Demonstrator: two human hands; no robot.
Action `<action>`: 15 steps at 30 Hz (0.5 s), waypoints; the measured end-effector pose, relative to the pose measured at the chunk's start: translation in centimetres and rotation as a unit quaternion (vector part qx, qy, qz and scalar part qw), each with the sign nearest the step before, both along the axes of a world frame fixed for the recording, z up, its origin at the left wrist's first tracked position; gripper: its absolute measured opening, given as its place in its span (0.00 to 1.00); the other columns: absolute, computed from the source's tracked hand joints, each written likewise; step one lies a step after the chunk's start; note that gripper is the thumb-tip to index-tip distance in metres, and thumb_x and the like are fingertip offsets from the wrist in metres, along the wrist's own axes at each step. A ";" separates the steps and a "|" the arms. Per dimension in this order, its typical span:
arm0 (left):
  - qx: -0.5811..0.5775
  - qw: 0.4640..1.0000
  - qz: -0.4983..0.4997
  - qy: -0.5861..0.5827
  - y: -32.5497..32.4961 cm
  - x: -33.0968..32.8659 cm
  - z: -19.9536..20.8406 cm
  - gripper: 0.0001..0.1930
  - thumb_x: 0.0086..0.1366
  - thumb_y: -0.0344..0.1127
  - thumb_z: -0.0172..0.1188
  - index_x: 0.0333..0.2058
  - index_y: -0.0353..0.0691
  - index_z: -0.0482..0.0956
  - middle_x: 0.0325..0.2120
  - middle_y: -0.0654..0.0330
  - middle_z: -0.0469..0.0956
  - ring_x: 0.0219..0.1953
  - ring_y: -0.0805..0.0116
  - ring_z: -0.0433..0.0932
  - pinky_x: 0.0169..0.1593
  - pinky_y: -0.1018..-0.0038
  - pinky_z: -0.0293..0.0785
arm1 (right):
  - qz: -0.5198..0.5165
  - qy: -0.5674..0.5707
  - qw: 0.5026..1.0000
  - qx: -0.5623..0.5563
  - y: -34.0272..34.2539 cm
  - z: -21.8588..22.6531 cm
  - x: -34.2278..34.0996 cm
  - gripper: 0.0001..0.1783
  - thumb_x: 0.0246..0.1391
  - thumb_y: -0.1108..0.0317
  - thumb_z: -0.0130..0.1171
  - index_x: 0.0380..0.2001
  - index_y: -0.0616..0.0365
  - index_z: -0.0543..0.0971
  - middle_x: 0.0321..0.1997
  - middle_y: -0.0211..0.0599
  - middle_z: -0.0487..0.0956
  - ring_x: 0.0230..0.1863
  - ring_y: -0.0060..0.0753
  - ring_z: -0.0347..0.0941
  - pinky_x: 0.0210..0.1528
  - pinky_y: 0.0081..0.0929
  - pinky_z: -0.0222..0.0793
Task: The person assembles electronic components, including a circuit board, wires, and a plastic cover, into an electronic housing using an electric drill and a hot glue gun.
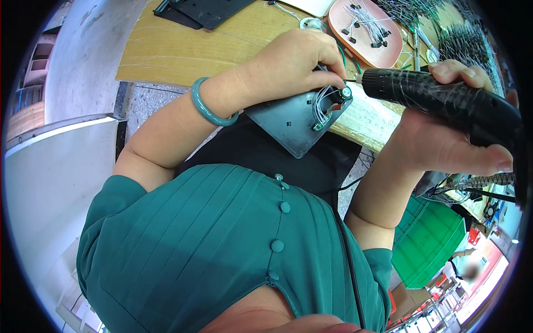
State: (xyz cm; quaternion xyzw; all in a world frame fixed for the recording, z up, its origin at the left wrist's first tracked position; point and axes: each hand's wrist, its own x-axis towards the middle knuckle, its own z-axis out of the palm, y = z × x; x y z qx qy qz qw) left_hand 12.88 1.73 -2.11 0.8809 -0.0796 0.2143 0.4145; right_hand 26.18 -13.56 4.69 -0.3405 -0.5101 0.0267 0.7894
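Note:
My right hand (444,133) is wrapped round a black electric screwdriver (422,91), partly covered in clear tape. Its thin bit points left, and the tip ends beside the fingertips of my left hand (311,58). Thumb and fingers of that left hand are pinched together there; whatever they hold is hidden. Just beneath them a dark flat panel (291,125) lies tilted at the table's near edge, above my lap. On the panel's right corner sit a small green circuit board (318,126), a bundle of white wires (320,105) and a round component (346,92).
A pink tray (338,30) holds white wires with black connectors. Behind it, more bundled wire leads (466,47) crowd the yellowish table (166,55). Black panels (205,14) lie at the far left. A green crate (427,238) stands at lower right; another person (465,266) is in the distance.

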 end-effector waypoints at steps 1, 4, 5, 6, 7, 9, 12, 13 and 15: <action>0.015 1.000 0.015 0.006 0.3 -0.1 0.1 0.06 0.53 0.31 0.66 0.30 0.36 0.82 0.29 0.59 0.79 0.32 0.63 0.77 0.38 0.71 0.73 | -0.001 0.004 1.000 -0.002 0.0 -0.1 0.1 0.49 0.51 0.23 0.40 0.56 0.60 0.60 0.30 0.50 0.77 0.23 0.41 0.73 0.29 0.34 0.74; -0.022 0.999 0.020 0.028 0.6 -0.7 0.3 0.06 0.53 0.30 0.66 0.30 0.37 0.82 0.29 0.58 0.79 0.32 0.62 0.77 0.38 0.71 0.73 | 0.005 0.010 1.000 -0.001 0.2 -0.2 0.0 0.48 0.52 0.24 0.41 0.56 0.59 0.61 0.31 0.50 0.77 0.23 0.42 0.74 0.29 0.34 0.74; -0.023 0.999 0.021 0.027 0.6 -0.7 0.2 0.06 0.53 0.30 0.66 0.30 0.37 0.82 0.29 0.58 0.79 0.32 0.62 0.77 0.38 0.71 0.73 | 0.006 0.012 1.000 -0.001 0.2 -0.1 0.0 0.48 0.52 0.24 0.41 0.56 0.59 0.61 0.31 0.49 0.77 0.23 0.42 0.74 0.29 0.34 0.74; 0.002 1.000 0.012 0.013 0.4 -0.7 0.0 0.06 0.53 0.30 0.66 0.30 0.36 0.82 0.29 0.57 0.79 0.32 0.61 0.78 0.38 0.71 0.73 | 0.007 0.014 1.000 -0.002 0.3 -0.1 -0.1 0.47 0.52 0.24 0.41 0.55 0.59 0.61 0.31 0.49 0.77 0.23 0.42 0.74 0.29 0.34 0.74; 0.026 1.000 0.002 -0.001 0.1 -0.7 -0.2 0.06 0.53 0.30 0.65 0.31 0.36 0.81 0.29 0.57 0.78 0.32 0.60 0.78 0.38 0.70 0.73 | 0.008 0.014 1.000 -0.002 0.3 -0.1 -0.6 0.47 0.52 0.24 0.41 0.55 0.59 0.61 0.31 0.49 0.77 0.23 0.42 0.74 0.29 0.34 0.74; 0.021 1.000 -0.003 0.009 -0.3 -0.6 -0.4 0.06 0.53 0.30 0.65 0.31 0.36 0.81 0.29 0.56 0.78 0.32 0.59 0.78 0.39 0.69 0.73 | -0.202 0.035 0.970 -0.131 0.5 0.2 -2.1 0.46 0.53 0.26 0.41 0.56 0.59 0.60 0.31 0.49 0.77 0.24 0.41 0.74 0.32 0.34 0.73; 0.023 0.999 -0.010 0.025 -0.5 -0.5 -0.6 0.07 0.54 0.30 0.64 0.31 0.36 0.81 0.29 0.56 0.78 0.34 0.58 0.78 0.40 0.68 0.74 | -0.198 0.023 0.971 -0.134 0.7 0.1 -1.9 0.46 0.54 0.26 0.41 0.57 0.58 0.59 0.31 0.49 0.77 0.25 0.40 0.74 0.33 0.34 0.73; 0.031 0.999 -0.011 0.030 -0.5 -0.4 -0.6 0.07 0.54 0.30 0.64 0.32 0.36 0.81 0.30 0.56 0.78 0.34 0.57 0.78 0.40 0.67 0.74 | -0.199 0.023 0.971 -0.134 0.8 0.1 -2.0 0.46 0.54 0.26 0.41 0.57 0.58 0.59 0.31 0.49 0.77 0.25 0.40 0.74 0.33 0.34 0.73; 0.040 0.999 -0.006 0.030 -0.7 -0.3 -0.7 0.07 0.54 0.30 0.64 0.32 0.36 0.81 0.30 0.56 0.78 0.35 0.57 0.78 0.40 0.67 0.74 | -0.211 0.021 0.967 -0.144 0.9 0.1 -2.2 0.46 0.54 0.26 0.41 0.57 0.58 0.59 0.31 0.49 0.77 0.25 0.39 0.74 0.33 0.34 0.72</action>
